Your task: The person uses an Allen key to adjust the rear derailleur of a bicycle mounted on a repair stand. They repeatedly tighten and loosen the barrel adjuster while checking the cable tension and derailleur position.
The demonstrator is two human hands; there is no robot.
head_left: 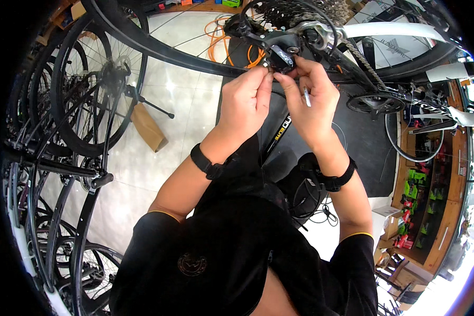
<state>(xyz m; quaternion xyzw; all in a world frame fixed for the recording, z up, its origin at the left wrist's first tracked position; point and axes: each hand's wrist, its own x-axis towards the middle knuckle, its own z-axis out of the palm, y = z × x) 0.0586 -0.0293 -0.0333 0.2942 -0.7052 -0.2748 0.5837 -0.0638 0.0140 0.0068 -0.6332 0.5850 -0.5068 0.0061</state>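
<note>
A black rear derailleur (pixel 280 57) hangs below the silver cassette (pixel 319 11) of a bike with a white frame tube (pixel 392 31). My left hand (pixel 245 100) is at its lower left, thumb and forefinger pinched together on something small I cannot make out. My right hand (pixel 313 102) reaches up to the derailleur's right underside, thumb near my left fingertips, fingers curled round a slim silver tool (pixel 306 96) lying against the palm. A black tyre (pixel 195 63) runs behind my hands.
Several bikes (pixel 68 158) line the left side, with a brown paper piece (pixel 150 129) on the tiled floor. A black mat (pixel 368 158) lies below, with orange hose (pixel 215 39) beyond and loose cables (pixel 321 213). A wooden cabinet (pixel 437 226) holding green and red items stands at the right.
</note>
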